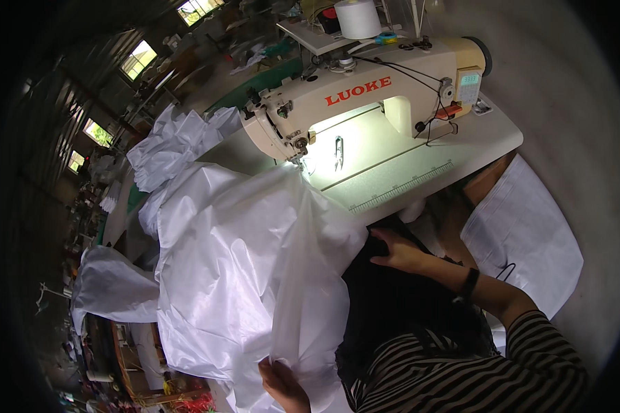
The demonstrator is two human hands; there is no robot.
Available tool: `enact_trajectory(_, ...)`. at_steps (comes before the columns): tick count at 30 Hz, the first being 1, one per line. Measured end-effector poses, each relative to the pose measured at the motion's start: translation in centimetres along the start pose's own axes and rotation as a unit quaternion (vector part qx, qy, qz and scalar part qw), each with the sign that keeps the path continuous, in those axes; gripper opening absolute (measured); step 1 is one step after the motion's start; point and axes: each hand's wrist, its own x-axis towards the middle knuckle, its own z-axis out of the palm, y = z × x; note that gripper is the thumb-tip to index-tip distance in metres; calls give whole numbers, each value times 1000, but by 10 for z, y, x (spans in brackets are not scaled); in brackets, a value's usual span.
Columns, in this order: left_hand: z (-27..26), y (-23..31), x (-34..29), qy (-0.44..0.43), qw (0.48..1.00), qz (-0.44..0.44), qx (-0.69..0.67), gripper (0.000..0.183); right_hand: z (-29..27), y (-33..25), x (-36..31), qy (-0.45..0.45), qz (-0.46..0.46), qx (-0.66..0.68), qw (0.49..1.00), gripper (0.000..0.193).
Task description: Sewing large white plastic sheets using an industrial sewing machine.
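Note:
A large, shiny white sheet of fabric [213, 268] spreads from under the needle area of a sewing machine [365, 89] down toward my lap. At the bottom, my left hand [284, 387] is closed on the sheet's near edge, its fingers bent over a fold. My right hand [399, 252] rests by the table's front edge, beside the sheet's right side. Its thumb and fingers curl around a dark patch against the black cloth [393, 296] over my lap; what they hold cannot be made out. The needle tip is hidden by the sheet and glare.
Thread snips [339, 153] lie on the lit machine table [406, 175], behind a printed ruler strip. A white thread cone [358, 19] stands behind the machine. More crumpled white fabric [179, 141] lies at the left; a white panel [523, 234] hangs at the right.

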Motion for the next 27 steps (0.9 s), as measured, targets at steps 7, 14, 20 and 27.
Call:
enact_trajectory(7, -39, 17, 28, 4, 990, 87, 109, 20, 42, -35, -15, -149, -92, -15, 984, 19)
enact_trajectory(14, 0, 42, 8, -112, 922, 370, 3, 23, 128, -127, -46, -308, -263, 173, 898, 36)
enact_trajectory(20, -2, 37, 22, -278, 914, 293, 31, 19, 74, -114, -63, -474, -334, -30, 814, 32)
enact_trajectory(27, 0, 2, 14, -254, 918, 294, 72, 18, 39, -11, 14, -71, 45, -137, 987, 46)
